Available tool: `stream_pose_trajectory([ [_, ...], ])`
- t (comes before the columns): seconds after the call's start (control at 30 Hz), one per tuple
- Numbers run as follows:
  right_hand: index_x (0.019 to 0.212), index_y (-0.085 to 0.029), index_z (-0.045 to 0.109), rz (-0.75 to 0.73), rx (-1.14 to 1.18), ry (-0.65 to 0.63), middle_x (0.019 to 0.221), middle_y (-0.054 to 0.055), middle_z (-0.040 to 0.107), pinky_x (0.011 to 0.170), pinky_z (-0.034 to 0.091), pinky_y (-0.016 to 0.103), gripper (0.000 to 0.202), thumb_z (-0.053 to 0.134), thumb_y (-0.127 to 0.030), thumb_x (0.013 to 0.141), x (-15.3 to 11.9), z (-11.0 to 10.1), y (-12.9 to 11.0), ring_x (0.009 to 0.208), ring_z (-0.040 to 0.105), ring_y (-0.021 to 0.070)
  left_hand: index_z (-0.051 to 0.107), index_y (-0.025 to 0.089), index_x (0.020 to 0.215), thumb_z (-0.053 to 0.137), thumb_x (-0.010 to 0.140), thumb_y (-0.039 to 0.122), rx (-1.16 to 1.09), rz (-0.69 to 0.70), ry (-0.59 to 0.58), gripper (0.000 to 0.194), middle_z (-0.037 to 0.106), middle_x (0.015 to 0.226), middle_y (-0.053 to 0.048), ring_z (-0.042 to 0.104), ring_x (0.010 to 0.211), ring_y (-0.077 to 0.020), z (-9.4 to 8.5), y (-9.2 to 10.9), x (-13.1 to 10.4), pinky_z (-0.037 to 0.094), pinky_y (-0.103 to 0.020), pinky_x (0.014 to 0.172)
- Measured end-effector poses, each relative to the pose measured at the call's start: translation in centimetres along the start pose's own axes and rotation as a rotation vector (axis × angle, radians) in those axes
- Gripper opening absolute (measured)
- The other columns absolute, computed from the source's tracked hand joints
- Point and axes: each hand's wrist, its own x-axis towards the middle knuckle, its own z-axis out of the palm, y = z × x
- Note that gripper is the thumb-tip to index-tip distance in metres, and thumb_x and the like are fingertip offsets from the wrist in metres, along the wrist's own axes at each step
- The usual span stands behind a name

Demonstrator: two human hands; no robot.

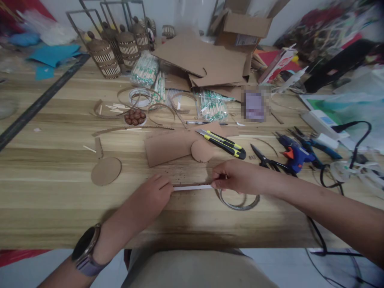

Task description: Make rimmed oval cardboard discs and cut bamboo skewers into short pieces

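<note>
A narrow white strip (pixel 192 187) stretches between my two hands, along what looks like a thin brown cardboard strip (pixel 187 184). My left hand (pixel 157 191) is closed over its left end, with the fingertips low over the table. At the right end, my right hand (pixel 228 176) pinches the strip between thumb and fingers. A curled ring-like band (pixel 240 207) lies just below my right hand; whether it joins the strip I cannot tell. Beyond the hands are a cardboard disc (pixel 202 151), a cardboard sheet (pixel 168 148) and a yellow-black utility knife (pixel 223 144).
Scissors (pixel 264 159), a blue glue gun (pixel 295 152) and pliers (pixel 321 147) lie to the right, with cables. Another cardboard disc (pixel 106 171) sits left. Farther back are a bowl of brown balls (pixel 135 117), bagged sticks (pixel 213 106) and several small lantern-like models (pixel 105 56).
</note>
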Motion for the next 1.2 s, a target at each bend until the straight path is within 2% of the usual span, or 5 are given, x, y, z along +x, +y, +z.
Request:
stream_pose_trajectory([
  [0.13, 0.076, -0.019, 0.073, -0.052, -0.116, 0.057, 0.063, -0.002, 0.059, 0.056, 0.033, 0.024, 0.017, 0.062, -0.029, 0.086, 0.5, 0.2, 0.2, 0.06, 0.051, 0.014, 0.064, 0.017, 0.084, 0.034, 0.101, 0.008, 0.016, -0.01, 0.017, 0.036, 0.064, 0.086, -0.005, 0.058, 0.083, -0.0203, 0.0, 0.1, 0.0, 0.052, -0.034, 0.075],
  [0.4, 0.076, -0.02, 0.072, -0.045, -0.192, 0.083, 0.062, -0.003, 0.058, 0.056, 0.03, 0.024, 0.018, 0.061, -0.029, 0.088, 0.7, 0.3, -0.1, 0.059, 0.05, 0.0142, 0.066, 0.014, 0.086, 0.039, 0.099, 0.007, -0.025, 0.032, 0.079, 0.031, 0.064, 0.084, -0.007, 0.059, 0.079, -0.0218, -0.3, 0.2, 0.2, 0.05, -0.033, 0.071],
  [0.7, 0.081, -0.02, 0.073, -0.018, -0.266, 0.095, 0.065, -0.001, 0.064, 0.056, 0.031, 0.025, 0.018, 0.059, -0.028, 0.088, 0.8, 0.5, -0.3, 0.061, 0.055, 0.0149, 0.069, 0.018, 0.096, 0.037, 0.099, 0.008, -0.054, 0.007, 0.036, 0.034, 0.064, 0.088, -0.005, 0.057, 0.082, -0.0201, -0.4, 0.0, 0.2, 0.05, -0.031, 0.073],
  [1.03, 0.082, -0.021, 0.071, 0.024, -0.365, 0.143, 0.074, 0.003, 0.067, 0.054, 0.027, 0.026, 0.018, 0.056, -0.028, 0.09, 0.6, 1.1, -0.6, 0.067, 0.057, 0.0167, 0.07, 0.017, 0.1, 0.038, 0.099, 0.008, -0.03, 0.01, 0.015, 0.033, 0.059, 0.089, -0.004, 0.052, 0.084, -0.0197, 0.1, -0.1, -0.1, 0.048, -0.031, 0.075],
  [1.2, 0.08, -0.022, 0.069, 0.037, -0.405, 0.184, 0.073, 0.002, 0.066, 0.053, 0.025, 0.026, 0.016, 0.057, -0.029, 0.088, 0.7, 1.5, -0.6, 0.066, 0.057, 0.0166, 0.068, 0.021, 0.107, 0.04, 0.096, 0.005, 0.01, -0.035, -0.088, 0.034, 0.056, 0.092, -0.003, 0.05, 0.086, -0.0195, -0.1, 0.2, 0.1, 0.047, -0.031, 0.076],
])
